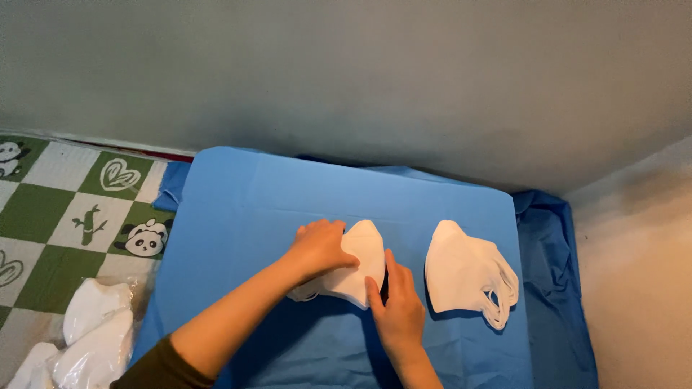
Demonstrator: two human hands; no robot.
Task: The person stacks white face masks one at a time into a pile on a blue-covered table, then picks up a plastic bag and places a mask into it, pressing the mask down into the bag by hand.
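Note:
A folded white face mask lies on a blue cloth-covered table, near its middle. My left hand presses flat on the mask's left part, fingers together. My right hand touches the mask's lower right edge with thumb and fingers. To the right, a stack of white masks lies on the cloth with ear loops hanging toward the lower right.
A green and white checkered mat with panda pictures covers the floor at left. Clear bags of white masks lie at the lower left. A grey wall runs behind the table, and blue cloth bunches at the right edge.

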